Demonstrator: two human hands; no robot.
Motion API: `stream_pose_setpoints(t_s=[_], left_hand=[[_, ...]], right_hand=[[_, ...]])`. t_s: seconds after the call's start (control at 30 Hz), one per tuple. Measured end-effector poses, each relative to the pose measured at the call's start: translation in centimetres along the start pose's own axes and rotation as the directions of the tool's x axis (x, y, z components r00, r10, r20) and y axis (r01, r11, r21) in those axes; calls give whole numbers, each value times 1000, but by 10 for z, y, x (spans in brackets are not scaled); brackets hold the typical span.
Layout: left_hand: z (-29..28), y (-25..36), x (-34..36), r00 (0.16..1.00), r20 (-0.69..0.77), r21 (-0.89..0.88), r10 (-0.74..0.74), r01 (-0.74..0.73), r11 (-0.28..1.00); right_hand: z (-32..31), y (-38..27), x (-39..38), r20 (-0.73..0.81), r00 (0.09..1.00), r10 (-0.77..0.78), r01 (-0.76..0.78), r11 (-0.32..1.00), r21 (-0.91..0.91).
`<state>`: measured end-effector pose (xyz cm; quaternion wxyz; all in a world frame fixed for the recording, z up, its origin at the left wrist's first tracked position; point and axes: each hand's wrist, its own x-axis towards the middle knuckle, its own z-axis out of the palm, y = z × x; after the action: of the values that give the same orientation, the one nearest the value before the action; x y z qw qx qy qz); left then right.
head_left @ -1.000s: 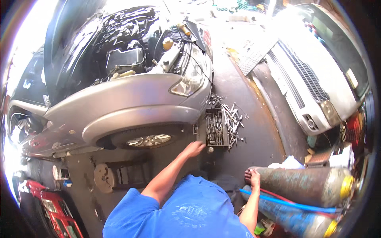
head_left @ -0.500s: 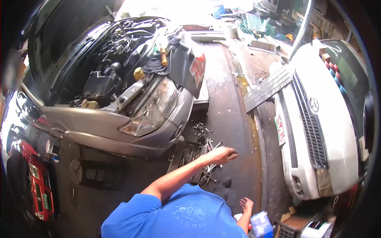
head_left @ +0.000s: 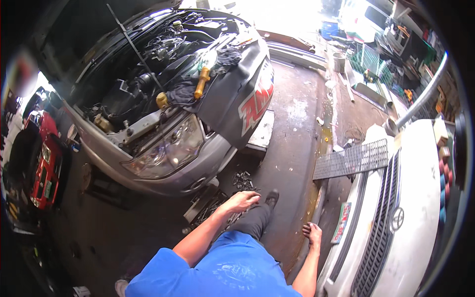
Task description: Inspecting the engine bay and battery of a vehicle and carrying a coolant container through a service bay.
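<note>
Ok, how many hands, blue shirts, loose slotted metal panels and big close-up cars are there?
Hands: 2 (left hand, right hand)
Blue shirt: 1
Loose slotted metal panel: 1
Close-up cars: 2 (silver car, white car)
Total: 6

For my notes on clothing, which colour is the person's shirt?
The shirt is blue with a pale print, clearest in the head view.

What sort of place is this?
Probably a vehicle repair workshop: there's an open-hooded silver car, a black-grilled white vehicle and a dark heap of small metal pieces.
</note>
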<state>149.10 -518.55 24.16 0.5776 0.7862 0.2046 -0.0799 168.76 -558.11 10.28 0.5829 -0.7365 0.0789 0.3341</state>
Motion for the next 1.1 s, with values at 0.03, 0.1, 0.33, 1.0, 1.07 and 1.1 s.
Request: stream_pose_setpoints(t_s=[0.03, 0.1, 0.33, 1.0, 1.07, 1.1], left_hand=[[-5, -2, 27, 1000, -28, -21, 10, -11, 1000], [-18, -2, 87, 997, -74, -3, 13, -13, 1000], [-76, 36, 299, 992, -128, 147, -13, 32, 989], [-331, 176, 659, 721, -659, -285, -214, 24, 958], [-348, 194, 718, 732, -649, -295, -208, 10, 955], [-359, 205, 734, 710, -666, -254, -228, 71, 965]], right_hand=[[9, -24, 29, 53, 999, 1, 1, 1000, -24], [28, -71, 91, 128, 992, -1, 11, 997, -73], [44, -180, 297, 199, 970, 138, -69, 945, -319], [154, -468, 824, 212, 953, 216, -56, 813, -579], [138, -508, 897, 575, 814, -81, 581, 134, -803], [155, -528, 921, 530, 847, -49, 510, 363, -780]])
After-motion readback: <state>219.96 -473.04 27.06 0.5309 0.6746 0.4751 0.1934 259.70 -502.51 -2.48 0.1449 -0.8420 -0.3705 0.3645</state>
